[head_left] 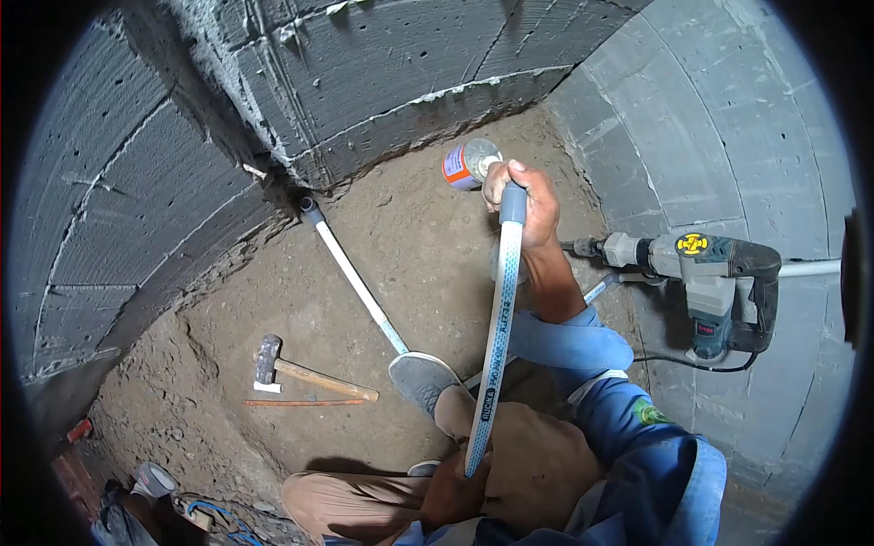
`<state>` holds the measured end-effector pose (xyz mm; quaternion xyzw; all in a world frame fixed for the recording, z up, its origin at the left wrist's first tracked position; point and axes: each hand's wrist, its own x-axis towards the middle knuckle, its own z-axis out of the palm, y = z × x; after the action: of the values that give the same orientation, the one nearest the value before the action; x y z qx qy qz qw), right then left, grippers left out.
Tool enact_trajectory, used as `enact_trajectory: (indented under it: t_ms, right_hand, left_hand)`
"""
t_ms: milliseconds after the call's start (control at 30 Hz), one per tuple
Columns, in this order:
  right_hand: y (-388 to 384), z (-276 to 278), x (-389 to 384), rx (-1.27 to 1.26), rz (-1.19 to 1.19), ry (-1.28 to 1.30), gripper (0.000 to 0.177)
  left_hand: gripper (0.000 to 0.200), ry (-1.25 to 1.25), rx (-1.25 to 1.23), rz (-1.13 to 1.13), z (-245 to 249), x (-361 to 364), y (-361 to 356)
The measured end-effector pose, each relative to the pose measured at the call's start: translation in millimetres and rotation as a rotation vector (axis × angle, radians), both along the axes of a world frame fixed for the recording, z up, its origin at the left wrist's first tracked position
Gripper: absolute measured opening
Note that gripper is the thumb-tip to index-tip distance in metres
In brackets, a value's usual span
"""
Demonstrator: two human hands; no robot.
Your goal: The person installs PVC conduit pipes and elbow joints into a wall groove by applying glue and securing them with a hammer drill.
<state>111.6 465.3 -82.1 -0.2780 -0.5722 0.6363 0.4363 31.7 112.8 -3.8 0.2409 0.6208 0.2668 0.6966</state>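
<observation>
A white PVC pipe (496,337) with blue printing and a grey fitting (513,204) on its far end slants up in front of me. My right hand (535,196) is closed around the grey-fitted end. Down by my knee, my left hand (455,491) is closed on the near end, its fingers partly hidden. Just beyond my right hand lies a can (458,167) with an orange and white label. A second white pipe (350,271), with a grey elbow (311,210), runs across the dirt from the wall's corner to my shoe (426,380).
A hammer (309,374) with a wooden handle and a thin reddish rod (303,402) lie on the dirt floor at left. A demolition hammer (719,287) with a black cable is at right. Curved grey block walls (391,82) surround me. Blue cord (228,519) shows at lower left.
</observation>
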Motion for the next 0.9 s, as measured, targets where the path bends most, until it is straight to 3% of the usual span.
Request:
enact_trajectory:
  t_ms: [133, 200, 500, 633, 700, 833, 900]
  right_hand:
    - [3.6, -3.9, -4.8, -0.012, 0.023, 0.084, 0.05]
    - [4.8, -6.2, -5.1, -0.018, 0.034, 0.103, 0.05]
    - [5.8, -11.8, -11.1, -0.03, 0.06, 0.201, 0.05]
    - [4.9, -16.7, -16.1, -0.067, 0.098, 0.288, 0.05]
    - [5.8, -19.2, -17.5, -0.091, 0.098, 0.294, 0.048]
    - [5.3, -23.2, -20.6, -0.148, 0.103, 0.298, 0.045]
    - [5.6, -35.8, -22.2, -0.174, 0.172, 0.351, 0.05]
  left_hand:
    - [0.028, -0.053, -0.04, 0.0, -5.1, 4.0, -0.2]
    - [0.03, -0.11, -0.179, -0.043, -0.2, 1.4, 6.2]
    - [0.029, -0.3, -0.091, 0.073, -22.3, 9.5, -7.6]
    - [0.027, -0.313, -0.18, -0.005, -30.7, 8.1, -10.8]
    - [0.026, -0.337, -0.076, 0.043, -32.8, 9.4, -12.5]
    - [0.025, -0.347, -0.142, 0.069, -18.6, 7.0, 0.6]
    - [0.025, -0.585, -0.309, 0.295, -10.9, 4.0, 5.0]
